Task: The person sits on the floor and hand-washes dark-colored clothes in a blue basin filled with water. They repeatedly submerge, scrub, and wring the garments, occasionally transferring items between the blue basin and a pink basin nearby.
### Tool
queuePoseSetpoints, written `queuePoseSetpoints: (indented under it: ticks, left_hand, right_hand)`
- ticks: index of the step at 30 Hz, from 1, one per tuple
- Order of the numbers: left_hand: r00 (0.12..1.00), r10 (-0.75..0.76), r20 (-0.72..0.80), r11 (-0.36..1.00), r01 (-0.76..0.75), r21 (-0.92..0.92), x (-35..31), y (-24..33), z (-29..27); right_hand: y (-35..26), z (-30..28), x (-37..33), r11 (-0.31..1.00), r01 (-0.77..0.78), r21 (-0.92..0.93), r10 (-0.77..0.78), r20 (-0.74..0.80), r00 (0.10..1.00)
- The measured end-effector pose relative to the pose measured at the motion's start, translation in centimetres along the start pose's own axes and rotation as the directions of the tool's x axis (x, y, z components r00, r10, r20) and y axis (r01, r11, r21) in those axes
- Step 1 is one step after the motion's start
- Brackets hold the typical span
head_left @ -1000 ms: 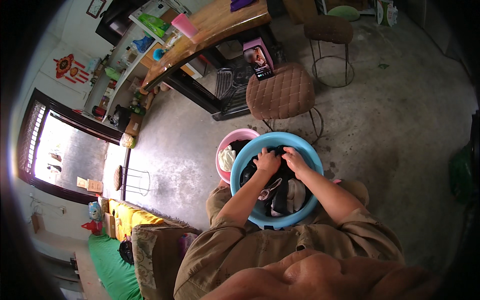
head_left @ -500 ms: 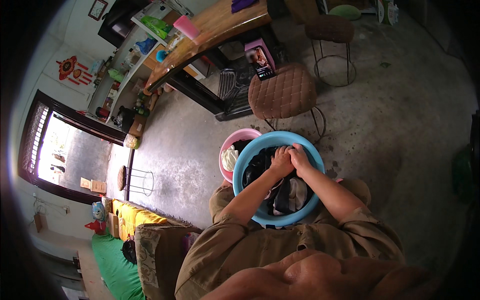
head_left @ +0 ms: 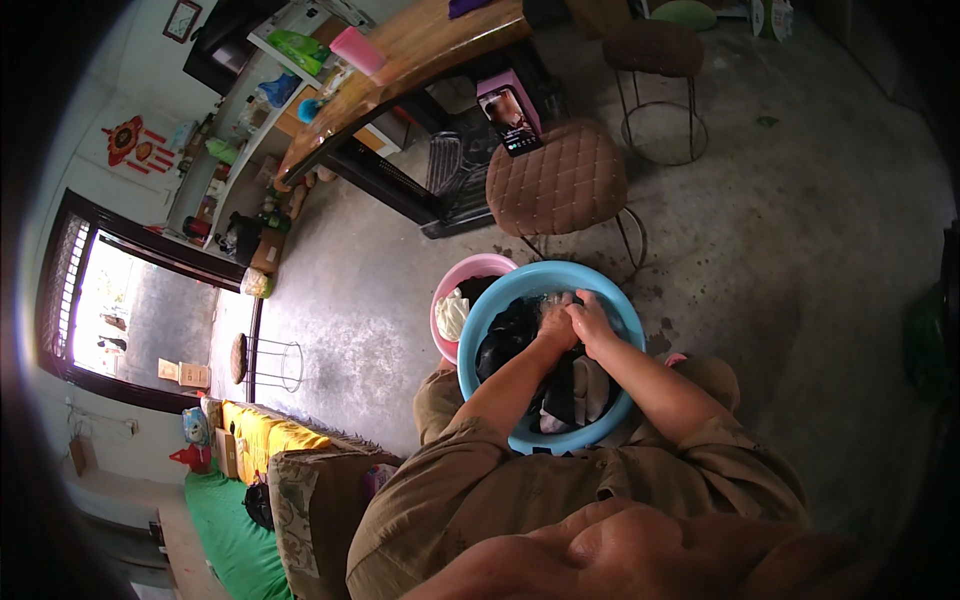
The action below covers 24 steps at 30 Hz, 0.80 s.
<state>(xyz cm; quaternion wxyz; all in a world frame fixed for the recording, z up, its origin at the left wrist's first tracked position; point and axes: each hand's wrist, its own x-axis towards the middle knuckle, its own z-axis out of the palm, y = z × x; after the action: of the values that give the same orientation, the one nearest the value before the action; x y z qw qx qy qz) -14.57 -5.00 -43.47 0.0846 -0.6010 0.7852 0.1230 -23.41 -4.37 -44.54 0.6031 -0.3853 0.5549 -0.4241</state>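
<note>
A light-blue basin (head_left: 632,395) stands between my knees, holding water and wet laundry. Inside it lie dark clothes (head_left: 513,330) and a grey-and-black garment (head_left: 590,385). My left hand (head_left: 557,326) and my right hand (head_left: 590,318) meet near the basin's far side, pressed against each other. Both are closed, with a bit of dark cloth showing between them; their lower fingers are partly hidden. Touching the blue basin on the far left is a pink basin (head_left: 437,320), which contains a white cloth (head_left: 453,315) and dark cloth.
Just beyond the basins stands a brown padded stool (head_left: 560,185) with a phone (head_left: 509,120) propped on it. A wooden table (head_left: 430,65) is farther back. Another stool (head_left: 655,50) sits at far right. Wet spots mark the concrete floor (head_left: 780,270).
My hands have drawn closer together and press lower into the laundry, with water stirred beside them. The grey garment's folds have shifted. The whole view has moved slightly.
</note>
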Motion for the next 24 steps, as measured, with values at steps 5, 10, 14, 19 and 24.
queuePoseSetpoints:
  ticks: [5,10,14,19,24]
  left_hand:
    - [0.999,0.001,-0.051,0.998,0.002,0.063,2.6,-1.6,3.5]
    - [0.983,-0.151,-0.102,0.967,0.125,-0.223,3.2,-2.9,5.7]
    - [0.982,-0.165,-0.093,0.941,0.129,-0.312,3.1,-2.3,4.7]
    - [0.96,-0.27,0.07,0.87,0.275,-0.408,3.1,-3.7,3.7]
    - [0.911,-0.394,-0.123,0.645,0.179,-0.743,1.2,-4.8,2.1]
  right_hand:
    - [0.8,0.1,0.7,0.998,-0.058,0.015,0.057,0.054,0.997]
    - [-0.3,-0.2,0.0,0.992,-0.127,-0.005,0.127,0.118,0.985]
    - [1.0,-0.5,1.0,0.99,-0.109,0.085,0.097,0.132,0.987]
    - [0.9,0.1,0.8,0.985,-0.091,0.145,0.067,0.16,0.985]
    - [-1.7,0.0,-0.7,0.967,-0.155,0.203,0.128,0.137,0.982]
